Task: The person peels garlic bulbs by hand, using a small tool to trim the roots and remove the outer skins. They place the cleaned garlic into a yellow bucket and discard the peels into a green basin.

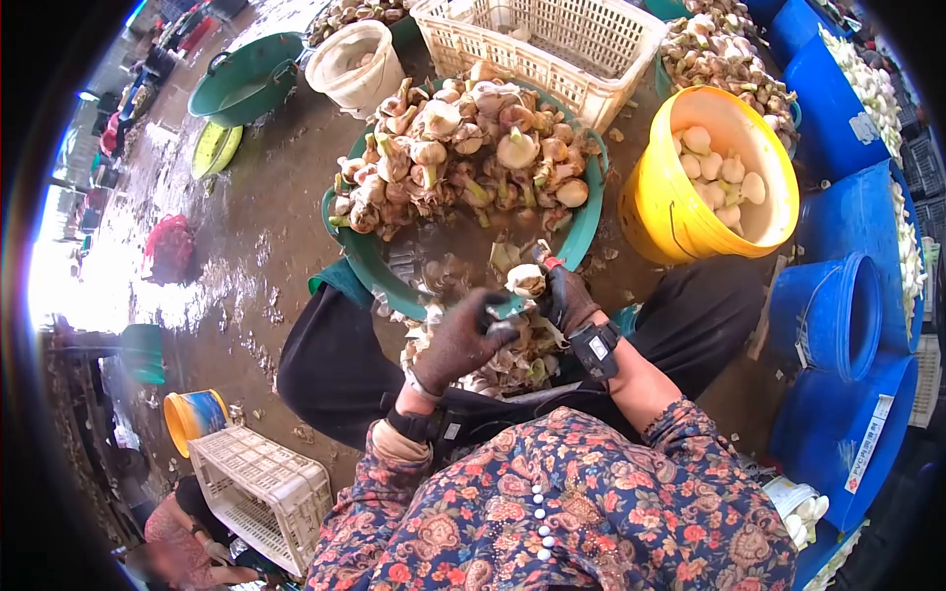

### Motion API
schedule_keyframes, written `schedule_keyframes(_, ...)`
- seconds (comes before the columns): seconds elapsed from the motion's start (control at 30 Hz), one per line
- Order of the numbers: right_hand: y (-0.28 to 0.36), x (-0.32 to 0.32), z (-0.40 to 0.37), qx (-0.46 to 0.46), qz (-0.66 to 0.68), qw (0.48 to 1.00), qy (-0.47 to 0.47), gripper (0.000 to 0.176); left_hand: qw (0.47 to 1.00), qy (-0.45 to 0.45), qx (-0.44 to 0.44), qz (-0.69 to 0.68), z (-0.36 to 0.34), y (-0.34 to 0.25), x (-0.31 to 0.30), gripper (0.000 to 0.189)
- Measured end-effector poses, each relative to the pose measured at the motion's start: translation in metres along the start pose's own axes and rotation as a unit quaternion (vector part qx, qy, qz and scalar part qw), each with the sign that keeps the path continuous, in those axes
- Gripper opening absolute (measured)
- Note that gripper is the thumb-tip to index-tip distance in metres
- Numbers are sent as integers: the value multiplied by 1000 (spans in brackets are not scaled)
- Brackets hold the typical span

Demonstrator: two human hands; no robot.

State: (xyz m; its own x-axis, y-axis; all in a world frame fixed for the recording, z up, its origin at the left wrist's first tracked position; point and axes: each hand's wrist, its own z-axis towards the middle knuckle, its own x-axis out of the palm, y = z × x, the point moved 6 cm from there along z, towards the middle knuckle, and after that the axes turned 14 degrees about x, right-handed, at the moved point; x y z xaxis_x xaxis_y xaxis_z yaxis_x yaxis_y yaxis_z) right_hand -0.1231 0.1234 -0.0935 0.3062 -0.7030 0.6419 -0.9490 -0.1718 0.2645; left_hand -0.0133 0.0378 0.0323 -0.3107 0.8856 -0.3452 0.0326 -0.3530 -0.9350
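Note:
My left hand (458, 340), in a dark glove, is over the near rim of a green basin (374, 286). Its thumb stands apart from its bent, slightly blurred fingers, and nothing shows between them. Opposite, my gloved right hand (570, 297) is closed against a partly peeled garlic bulb (526, 281). A small red piece (554, 263) shows at its fingers; I cannot make out what it belongs to. Unpeeled garlic bulbs (443, 148) are heaped in the basin's far side. Below my hands, loose garlic skins (503, 366) lie between my legs.
At the right, a yellow bucket (645, 202) holds peeled bulbs, beside blue tubs (838, 108) and a blue bucket (823, 315). A cream crate (581, 84) and white bucket (355, 69) stand beyond the basin. Another person's hand (232, 574) shows lower left, near another crate (261, 483).

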Motion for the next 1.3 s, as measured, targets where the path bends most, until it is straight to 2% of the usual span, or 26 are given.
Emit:
schedule_keyframes(0.03, -3, -1, 3, 2, -1, 1000, 1, 32, 996, -71, 31, 43, 5, -2, -7, 26)
schedule_keyframes(0.13, -6, -1, 4, -90, -171, 974, -117, 33, 992, -84, 65, 73, 16, 6, -7, 24)
schedule_keyframes(0.17, -9, 0, -4, -59, -142, 974, -165, 33, 994, -84, 54, 36, 16, 9, -7, 20)
schedule_keyframes(0.27, -4, 4, -13, -125, -263, 945, -147, 32, 998, -60, 12, -31, 10, 15, 0, 17)
schedule_keyframes(0.33, -9, 4, -11, -94, -202, 965, -138, 32, 998, -48, 30, -22, 5, 4, 3, 15)
schedule_keyframes(0.37, -10, 4, -9, -64, -141, 980, -127, 33, 992, -14, -16, -122, 0, 3, 14, 16)
schedule_keyframes(0.4, -11, -30, 51, -433, -333, 838, 10, 36, 973, 22, -61, -220, -6, -1, 24, 17)
schedule_keyframes(0.43, -12, -46, 56, -203, -178, 960, 79, 38, 988, 109, 49, -95, -8, -24, 25, 16)
schedule_keyframes(0.47, -20, -47, 46, 46, -9, 989, 142, 41, 980, 114, 33, -161, -10, -35, 20, 13)
schedule_keyframes(0.5, -21, -48, 46, 45, 26, 999, -12, 42, 974, 131, -61, -176, -13, -29, 9, 13)
schedule_keyframes(0.53, -22, -41, 34, 48, 30, 998, -16, 42, 957, 150, -159, -191, -19, -17, -4, 13)
schedule_keyframes(0.57, -23, -32, 25, 90, 55, 994, 9, 43, 954, 200, -174, -137, -20, -7, -14, 16)
schedule_keyframes(0.6, -21, -22, 21, 130, 74, 988, 37, 43, 977, 210, -42, 13, -23, 18, -19, 17)
schedule_keyframes(0.67, -22, -24, 15, 82, 10, 997, 4, 42, 916, 196, -22, 348, -25, 33, -30, 19)
schedule_keyframes(0.73, -40, -58, 54, 39, -43, 997, -41, 40, 961, 166, -72, 208, -16, 55, -34, 26)
schedule_keyframes(0.83, -39, -44, 24, 112, -122, 975, -150, 36, 957, 171, -107, 210, 20, 73, -31, 31)
schedule_keyframes(0.87, -32, -33, 11, 109, -101, 976, -159, 29, 980, 77, -88, 162, 35, 92, -33, 33)
schedule_keyframes(0.9, -16, -13, 1, 80, -33, 992, -89, 27, 991, -18, -69, 113, 49, 111, -37, 36)
schedule_keyframes(0.93, 13, 2, 3, -1, -16, 998, 63, 28, 991, -19, -65, 114, 65, 129, -34, 36)
schedule_keyframes(0.97, 54, 21, -12, -50, 146, 978, 142, 31, 992, -83, -68, 66, 82, 147, -36, 40)
schedule_keyframes(1.0, 94, 32, -28, -109, 105, 980, 130, 34, 987, -145, -72, 16, 97, 163, -37, 44)
schedule_keyframes(1.03, 132, 51, -57, -159, 110, 966, 171, 42, 987, -145, -69, 15, 113, 176, -34, 44)
schedule_keyframes(1.13, 174, 67, -92, -259, 3, 963, 72, 50, 988, -107, -106, 34, 155, 197, -21, 58)
schedule_keyframes(1.2, 151, 41, -64, -214, -50, 975, 3, 49, 930, -163, -297, 138, 157, 214, -18, 66)
schedule_keyframes(1.23, 132, 35, -54, -174, -101, 978, -51, 47, 921, -224, -268, 171, 155, 219, -14, 69)
schedule_keyframes(1.3, 85, 5, -12, -17, -84, 994, -68, 38, 935, -169, -254, 181, 152, 217, -19, 72)
